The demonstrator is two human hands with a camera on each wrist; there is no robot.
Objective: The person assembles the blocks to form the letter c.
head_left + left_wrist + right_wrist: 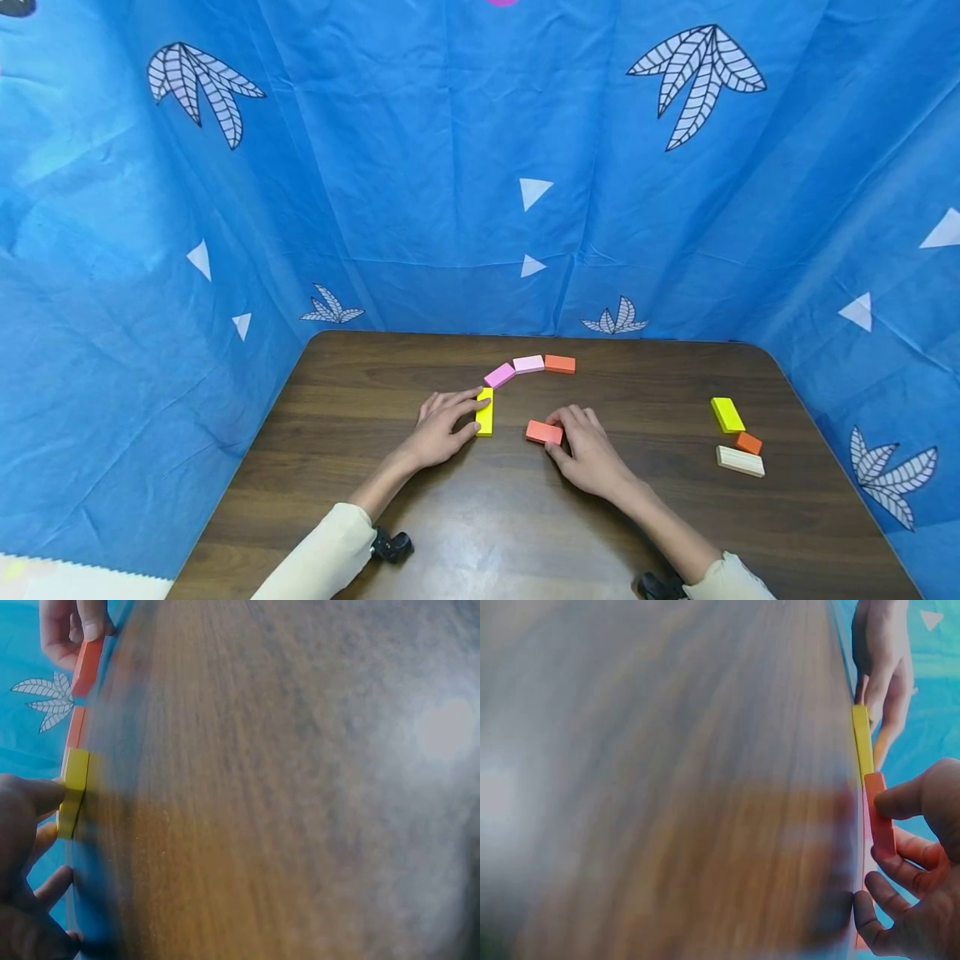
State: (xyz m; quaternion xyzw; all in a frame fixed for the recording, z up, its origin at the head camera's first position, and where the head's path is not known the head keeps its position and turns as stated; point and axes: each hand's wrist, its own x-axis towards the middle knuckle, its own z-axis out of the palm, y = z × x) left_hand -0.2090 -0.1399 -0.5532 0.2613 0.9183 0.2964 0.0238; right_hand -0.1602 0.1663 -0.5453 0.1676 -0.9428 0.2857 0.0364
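My right hand [594,457] pinches a coral-red block [543,432] between thumb and fingers, to the right of a yellow strip; the right wrist view shows this red block [880,816] close up. My left hand [441,429] touches the yellow strip [484,412] with extended thumb and fingers. In the left wrist view this yellow piece [76,776] looks like two blocks end to end. Beyond it, a pink block [499,375], a pale pink block [528,364] and an orange block [559,364] continue in a curved row.
On the right side of the brown wooden table [360,367] lie a yellow block [727,415], a small orange block [748,442] and a cream-coloured piece [740,461]. A blue patterned cloth [480,167] hangs behind the table and along both sides.
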